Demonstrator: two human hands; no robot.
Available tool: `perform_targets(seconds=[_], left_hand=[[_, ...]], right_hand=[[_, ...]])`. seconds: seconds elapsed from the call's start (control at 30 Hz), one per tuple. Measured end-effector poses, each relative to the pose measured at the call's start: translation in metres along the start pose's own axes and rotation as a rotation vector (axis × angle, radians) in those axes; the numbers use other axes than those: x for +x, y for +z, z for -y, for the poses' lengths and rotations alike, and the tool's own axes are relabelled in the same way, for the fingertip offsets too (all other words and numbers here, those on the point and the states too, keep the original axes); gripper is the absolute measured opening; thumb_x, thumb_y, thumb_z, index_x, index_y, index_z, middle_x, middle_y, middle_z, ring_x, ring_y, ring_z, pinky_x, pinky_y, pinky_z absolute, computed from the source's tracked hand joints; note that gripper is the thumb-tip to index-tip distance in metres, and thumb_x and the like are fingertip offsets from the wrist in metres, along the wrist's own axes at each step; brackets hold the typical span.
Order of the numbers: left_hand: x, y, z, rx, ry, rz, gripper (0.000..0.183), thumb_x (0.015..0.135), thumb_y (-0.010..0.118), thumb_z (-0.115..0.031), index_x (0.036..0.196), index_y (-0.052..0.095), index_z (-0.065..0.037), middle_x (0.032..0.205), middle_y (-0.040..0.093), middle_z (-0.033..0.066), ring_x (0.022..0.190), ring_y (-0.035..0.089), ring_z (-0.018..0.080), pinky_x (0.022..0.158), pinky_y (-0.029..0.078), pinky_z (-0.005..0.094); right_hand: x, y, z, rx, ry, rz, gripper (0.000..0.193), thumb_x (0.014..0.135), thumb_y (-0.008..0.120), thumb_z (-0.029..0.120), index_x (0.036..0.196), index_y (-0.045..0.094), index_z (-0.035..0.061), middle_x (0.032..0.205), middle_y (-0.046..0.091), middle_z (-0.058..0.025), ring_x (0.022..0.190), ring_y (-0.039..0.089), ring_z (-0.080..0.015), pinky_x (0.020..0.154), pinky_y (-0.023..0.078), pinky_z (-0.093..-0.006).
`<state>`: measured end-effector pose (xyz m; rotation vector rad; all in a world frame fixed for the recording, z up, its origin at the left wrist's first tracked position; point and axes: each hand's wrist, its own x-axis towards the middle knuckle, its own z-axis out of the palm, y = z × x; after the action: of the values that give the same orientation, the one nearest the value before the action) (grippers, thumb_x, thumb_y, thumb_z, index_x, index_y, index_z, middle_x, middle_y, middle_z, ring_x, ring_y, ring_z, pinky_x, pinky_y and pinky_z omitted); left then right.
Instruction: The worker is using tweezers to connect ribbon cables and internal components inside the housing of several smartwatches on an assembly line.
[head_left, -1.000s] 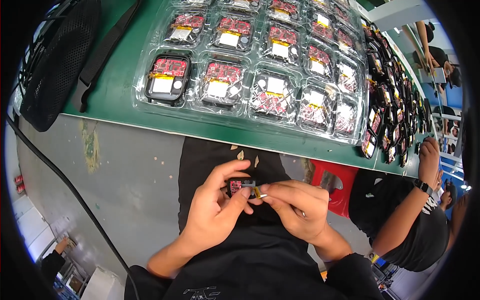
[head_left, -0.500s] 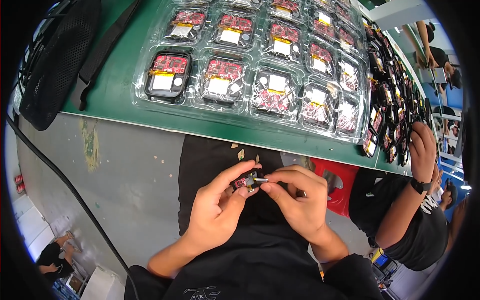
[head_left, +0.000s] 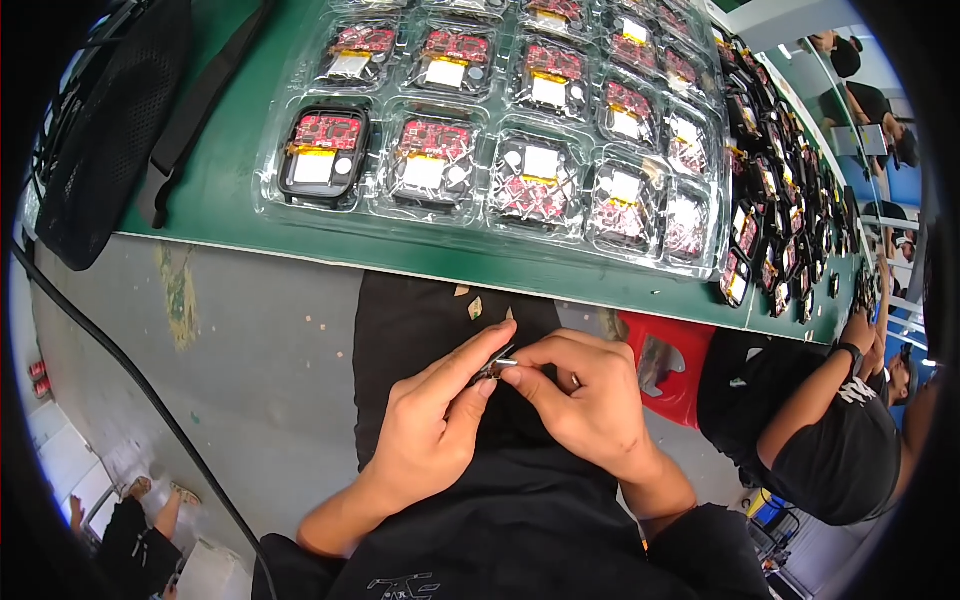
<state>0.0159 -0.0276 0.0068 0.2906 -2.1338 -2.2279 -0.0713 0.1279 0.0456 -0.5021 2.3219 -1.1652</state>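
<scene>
Above my lap, my left hand [head_left: 432, 425] grips a small black device housing [head_left: 486, 376] between thumb and fingers. It is tilted nearly edge-on, so its inside is mostly hidden. My right hand [head_left: 590, 395] pinches a flat silver battery [head_left: 508, 362] with thumb and forefinger, right at the housing's edge. Whether the battery is joined to the housing cannot be seen. Beyond my hands, a clear plastic tray [head_left: 400, 222] on the table holds several similar black housings [head_left: 322, 155] with red circuit boards and silver-white batteries.
The green table [head_left: 225, 215] has its near edge just past my hands. Many more housings [head_left: 790, 210] are heaped at right. A co-worker [head_left: 835, 440] sits there near a red stool [head_left: 672, 375]. A black mesh bag [head_left: 115, 130] and black cable [head_left: 130, 355] are at left.
The housing has tilted in my left hand, hiding the red board seen before. My right hand has shifted slightly left with the battery. The co-worker's hand has moved away from the near heap.
</scene>
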Motion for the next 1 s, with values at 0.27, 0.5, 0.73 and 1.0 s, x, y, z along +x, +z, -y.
perform_targets(seconds=[0.27,0.5,0.73,1.0], left_hand=[[0.007,-0.009,-0.012,0.093,-0.044,0.154,0.045,0.088,0.057,0.013,0.133,0.058,0.003,0.131,0.063,0.0229,0.118,0.064,0.0346,0.097,0.053,0.0352],[0.003,0.009,-0.016,0.250,0.090,0.070,0.048,0.089,0.052,0.014,0.137,0.053,0.008,0.130,0.063,0.0243,0.111,0.068,0.0301,0.095,0.053,0.0344],[0.004,0.020,-0.021,0.313,0.151,0.127,0.047,0.090,0.050,0.015,0.137,0.051,0.010,0.133,0.060,0.0266,0.117,0.065,0.0351,0.096,0.053,0.0367],[0.016,0.030,-0.049,0.227,0.317,0.330,0.054,0.097,0.058,-0.003,0.147,0.040,0.007,0.144,0.053,0.0211,0.120,0.063,0.0315,0.094,0.053,0.0323]], right_hand=[[0.001,-0.001,-0.004,-0.033,-0.007,-0.034,0.016,0.081,0.079,0.010,0.093,0.070,0.0042,0.083,0.068,-0.0069,0.059,0.061,-0.0209,0.056,0.049,-0.0324],[-0.004,0.001,-0.018,0.176,-0.027,-0.106,0.029,0.078,0.082,0.005,0.105,0.071,0.0074,0.089,0.069,-0.0010,0.055,0.043,-0.0074,0.050,0.037,-0.0249],[-0.014,-0.014,-0.025,0.237,-0.178,-0.003,0.026,0.084,0.072,0.000,0.108,0.064,0.0024,0.101,0.064,-0.0098,0.078,0.062,-0.0236,0.061,0.049,-0.0314],[-0.044,-0.060,-0.003,0.218,-0.160,0.037,0.022,0.083,0.073,0.000,0.102,0.062,0.0021,0.097,0.064,-0.0095,0.069,0.060,-0.0208,0.056,0.046,-0.0294]])
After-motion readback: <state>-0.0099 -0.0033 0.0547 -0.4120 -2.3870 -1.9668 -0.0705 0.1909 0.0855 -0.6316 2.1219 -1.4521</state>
